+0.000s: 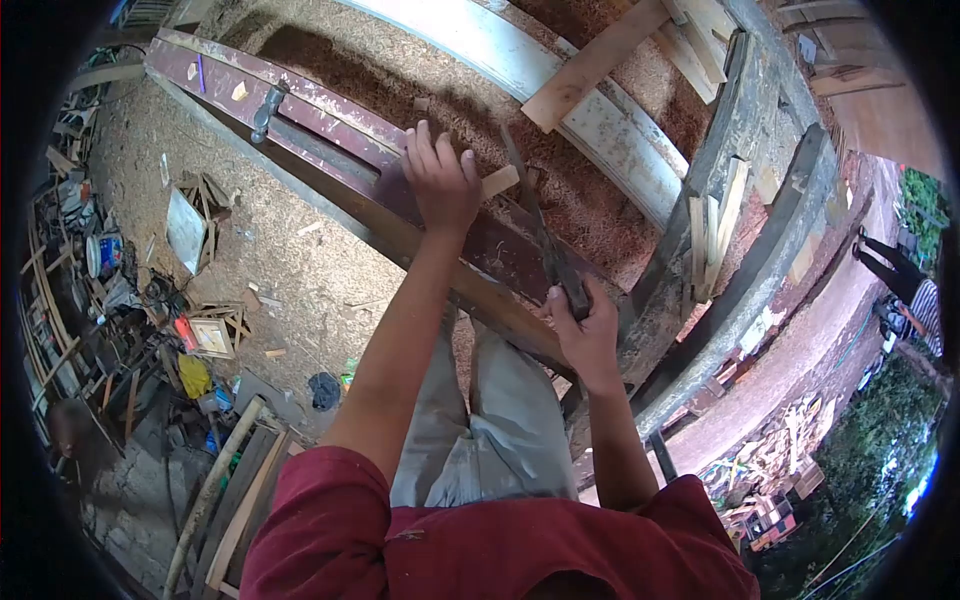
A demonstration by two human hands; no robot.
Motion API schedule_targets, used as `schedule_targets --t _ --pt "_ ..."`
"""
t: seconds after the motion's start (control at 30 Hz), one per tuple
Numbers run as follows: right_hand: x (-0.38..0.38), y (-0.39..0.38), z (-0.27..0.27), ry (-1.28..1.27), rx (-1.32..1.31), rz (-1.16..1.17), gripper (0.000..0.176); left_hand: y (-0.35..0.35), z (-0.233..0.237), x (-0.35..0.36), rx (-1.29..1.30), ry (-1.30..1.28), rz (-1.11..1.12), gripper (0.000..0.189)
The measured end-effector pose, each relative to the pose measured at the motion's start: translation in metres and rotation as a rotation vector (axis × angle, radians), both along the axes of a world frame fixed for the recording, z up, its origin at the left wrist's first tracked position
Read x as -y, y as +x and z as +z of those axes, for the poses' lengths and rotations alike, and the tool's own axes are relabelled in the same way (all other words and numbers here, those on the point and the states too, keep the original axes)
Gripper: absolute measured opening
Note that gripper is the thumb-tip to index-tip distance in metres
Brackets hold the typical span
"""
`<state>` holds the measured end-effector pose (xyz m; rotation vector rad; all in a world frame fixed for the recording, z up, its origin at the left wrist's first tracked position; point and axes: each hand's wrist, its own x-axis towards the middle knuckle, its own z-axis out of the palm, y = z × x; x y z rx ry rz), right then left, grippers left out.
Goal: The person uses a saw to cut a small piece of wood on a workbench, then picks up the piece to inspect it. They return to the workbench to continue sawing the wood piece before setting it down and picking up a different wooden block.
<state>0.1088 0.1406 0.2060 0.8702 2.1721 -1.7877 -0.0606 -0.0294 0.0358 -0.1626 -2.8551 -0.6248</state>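
Note:
My left hand [440, 178] is closed on a short pale piece of wood [501, 181], whose end juts out on the right, over a maroon-painted wooden beam [330, 125]. In my right hand [585, 335] is a tool with a long dark blade [530, 195]; its dark handle is gripped near the beam's close edge. The blade points away from me, past the right end of the pale piece. On the beam to the left lies a hammer [268, 112], its head over the edge. Farther left are a small wood chip [240, 91] and a purple stick [200, 72].
Sawdust [290, 270] covers the ground. Long pale planks [470, 50] and a brown board [595, 65] lie beyond the beam, heavy grey timbers [740, 270] to the right. Scrap wood and a yellow bag [194, 376] are at left. A person [910, 300] is at far right.

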Motion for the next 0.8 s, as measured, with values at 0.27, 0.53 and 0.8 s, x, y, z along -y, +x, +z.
schedule_targets --t 0.27,0.53,0.8 --pt "-0.019 -0.010 0.011 0.001 0.044 0.137 0.021 0.007 -0.005 0.002 0.062 -0.054 0.120 0.052" --pt "-0.024 -0.006 0.001 -0.202 0.117 0.068 0.047 0.007 -0.003 -0.002 0.066 -0.175 0.184 0.054" --pt "-0.029 -0.024 0.005 -0.242 0.098 0.171 0.046 0.006 -0.006 0.003 0.163 -0.030 0.184 0.062"
